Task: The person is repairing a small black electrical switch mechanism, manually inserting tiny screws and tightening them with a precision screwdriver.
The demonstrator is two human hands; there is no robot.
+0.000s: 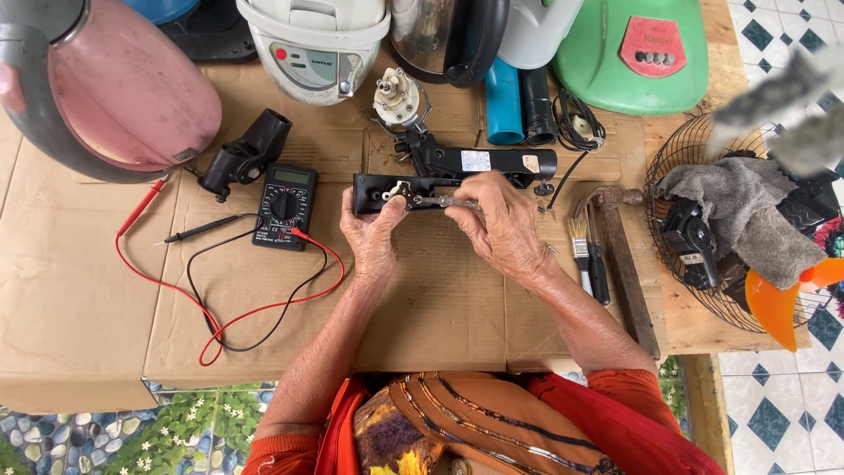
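Working over the cardboard-covered table (105,299), the person steadies a long black housing (374,195) lying just behind both hands at the table's middle, with a second black housing section (492,162) touching it on the far side. The left hand (371,230) is closed at the fingertips on a small metal fitting (403,190) seated at the housing's face, while the right hand (503,220) is curled shut around a screwdriver (444,202) laid nearly level, its tip meeting that fitting. Good practice here would be to keep the blade in line with the fastener and to press the fitting flat so that it cannot turn with the tool. The large items stand well back: a pink appliance shell (132,88), a white cooker body (312,48) and a green cover (633,53). A wire fan guard (677,158) with a grey rag (747,211) sits to the right. Nearer, a hammer (624,264) and a small brush (580,251) lie just beside the right wrist and could be knocked. The multimeter (286,204) and its red lead (264,308) loop close to the left forearm, a likely snag.
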